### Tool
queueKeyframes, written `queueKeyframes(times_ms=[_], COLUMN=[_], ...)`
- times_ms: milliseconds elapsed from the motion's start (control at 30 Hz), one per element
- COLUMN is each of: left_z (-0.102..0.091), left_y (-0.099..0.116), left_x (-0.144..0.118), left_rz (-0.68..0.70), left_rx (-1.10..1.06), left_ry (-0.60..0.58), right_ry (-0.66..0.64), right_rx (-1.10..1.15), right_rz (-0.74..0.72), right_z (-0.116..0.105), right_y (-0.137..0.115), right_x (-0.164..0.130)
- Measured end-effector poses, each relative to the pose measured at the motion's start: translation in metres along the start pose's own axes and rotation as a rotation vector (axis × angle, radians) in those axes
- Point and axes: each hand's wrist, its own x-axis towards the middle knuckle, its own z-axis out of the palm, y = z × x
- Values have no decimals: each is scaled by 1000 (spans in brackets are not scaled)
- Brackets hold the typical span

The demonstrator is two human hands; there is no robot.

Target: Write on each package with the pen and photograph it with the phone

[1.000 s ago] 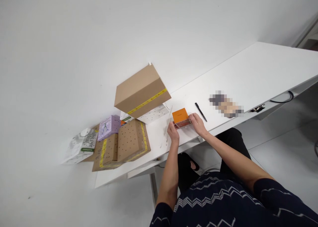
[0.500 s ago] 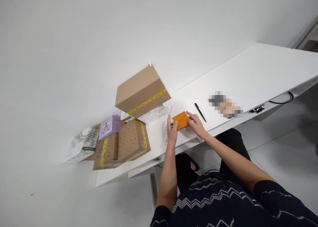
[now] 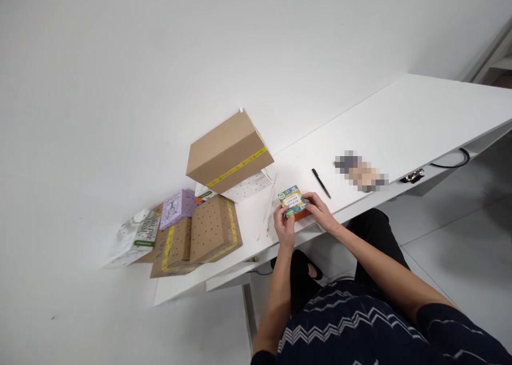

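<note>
Between my two hands is a small printed carton [image 3: 293, 200], green, yellow and blue on the face turned up, with an orange side showing below. Its lettering is too small to read surely. My left hand [image 3: 285, 228] grips its near left corner, thumb and fingers around the edge. On the opposite side, my right hand [image 3: 321, 213] holds the carton's right edge with bent fingers. A black pen [image 3: 321, 183] lies on the white table [image 3: 400, 125] just beyond my right hand.
Left of my hands stand stacked cardboard boxes [image 3: 216, 226], a large brown box [image 3: 230, 146] on top, a lilac box [image 3: 177, 210] and a white printed pack [image 3: 134, 234]. A blurred patch [image 3: 362, 172] covers something right of the pen. A metal clip [image 3: 413, 176] sits on the table's front edge.
The carton has been turned over, from its plain orange face up to its printed face up. Both hands have shifted slightly toward me and keep hold of it.
</note>
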Motion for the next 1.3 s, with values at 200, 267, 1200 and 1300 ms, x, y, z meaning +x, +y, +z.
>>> queueKeyframes(times_ms=[200, 267, 1200, 1300], left_z=[4, 5, -5, -4], left_y=[-3, -3, 11, 22], left_x=[0, 1, 9, 10], left_rz=[-15, 11, 120, 277], left_rx=[-13, -38, 128, 294], left_ry=[82, 75, 122, 148], right_ry=[29, 13, 243, 170], right_rx=[87, 81, -647, -990], right_rz=[7, -33, -7, 239], right_z=[5, 3, -34, -51], right_y=[-2, -2, -22, -31], right_x=[6, 8, 32, 52])
